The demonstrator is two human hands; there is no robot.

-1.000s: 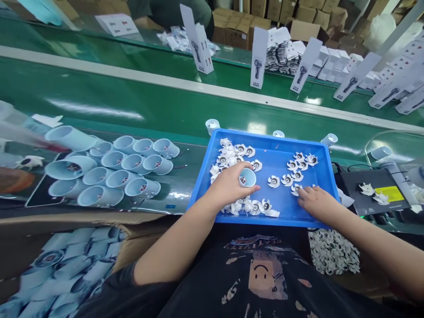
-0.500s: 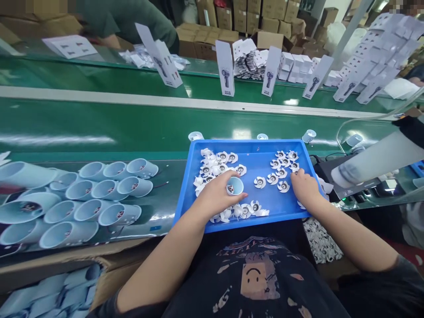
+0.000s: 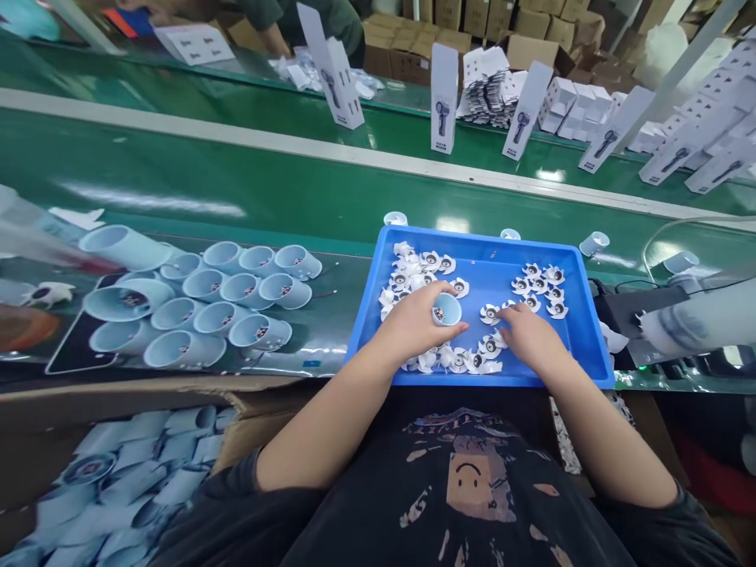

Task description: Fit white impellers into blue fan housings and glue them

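My left hand (image 3: 413,323) is wrapped around a light blue cylindrical housing (image 3: 447,309), its open end facing up with small parts and wires showing inside. It is above a blue tray (image 3: 567,366) of white fan impellers. My right hand (image 3: 528,335) is over the middle right of the tray with its fingers curled together and pointing left. Its fingertips are close beside one white fan impeller (image 3: 490,314); whatever is between them is hidden. More white impellers (image 3: 538,286) lie in a group at the tray's right, and others are piled at its left and front.
Several blue housings (image 3: 242,290) lie in rows on the bench at left. A carton (image 3: 236,441) below holds more. A few housings (image 3: 594,243) sit beyond the tray near the green conveyor belt (image 3: 283,185). White printed boxes (image 3: 442,102) stand across; a person's arm is behind them.
The view has turned left. My right hand has moved left across the tray, uncovering an impeller at the right. My left hand still holds the blue housing.
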